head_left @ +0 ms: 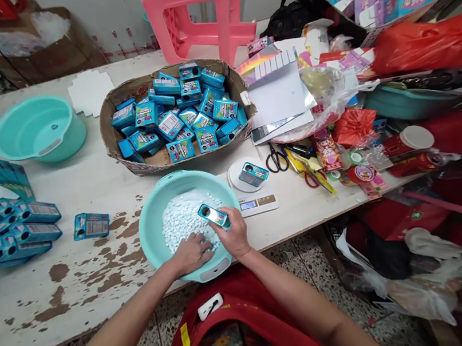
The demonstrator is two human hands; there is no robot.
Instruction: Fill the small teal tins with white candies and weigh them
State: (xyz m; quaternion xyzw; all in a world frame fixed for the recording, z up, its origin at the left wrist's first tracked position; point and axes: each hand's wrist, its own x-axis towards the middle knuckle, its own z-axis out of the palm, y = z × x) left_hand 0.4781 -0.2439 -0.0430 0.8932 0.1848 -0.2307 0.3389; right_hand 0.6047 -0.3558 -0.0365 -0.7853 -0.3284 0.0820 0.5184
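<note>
In front of me a turquoise basin [148, 231] holds many small white candies [176, 213]. My left hand [193, 252] reaches into them, its fingertips sunk among the pieces, so what they may grip is hidden. My right hand [233, 232] holds a small blue candy tin [214, 216] over the basin, tilted, with its shiny face up. Just right of the basin stands a white digital scale [265, 202] with a lit display. On its round pan lies another blue tin [253, 173].
Behind the basin sits a cardboard tray [126, 165] of blue packs. Stacked blue boxes [36, 237] and a single pack [91, 225] lie left. A second turquoise basin [73, 133] stands back left. Scissors [276, 157], papers and bags crowd the right.
</note>
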